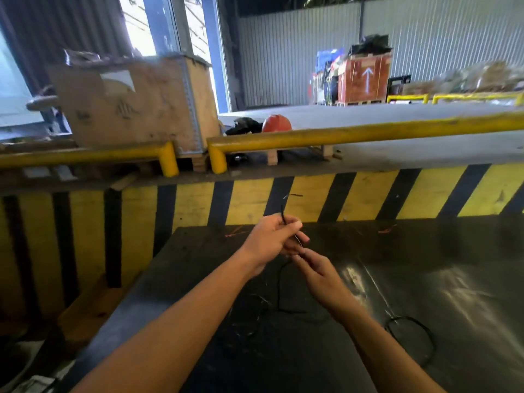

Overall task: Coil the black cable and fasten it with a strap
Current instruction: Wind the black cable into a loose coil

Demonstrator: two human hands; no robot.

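A: Start big. What's around?

B: A warehouse bay. A yellow rail [340, 134] runs across, with a striped curb [368, 191] under it and a wooden crate [133, 106] behind on the left. In front of me is a dark, shiny table [425, 265].

A: And the cable?

B: The cable [279, 290] is mostly loose on the table. One length climbs from a bend near the middle up into the hands, and its free end sticks out above the left hand [272, 239] against the curb. There's a separate dark loop [411, 333] lying well to the right; I can't tell whether it's the same cable.

A: What are the hands doing?

B: The left hand is raised over the table with its fingers [295, 225] curled round the cable near its end. The right hand [320, 276] sits just below, its fingers [300, 258] pressed together at the strand, apparently pinching it, though blur makes that unsure.

A: So which step?

B: Early, I'd say. No finished coil is in hand, and no strap is visible. It looks like finding the end and starting the first loop.

A: Next?

B: Probably hold the end fixed in the left hand while the right draws slack up and lays even loops, without letting it kink or snag.
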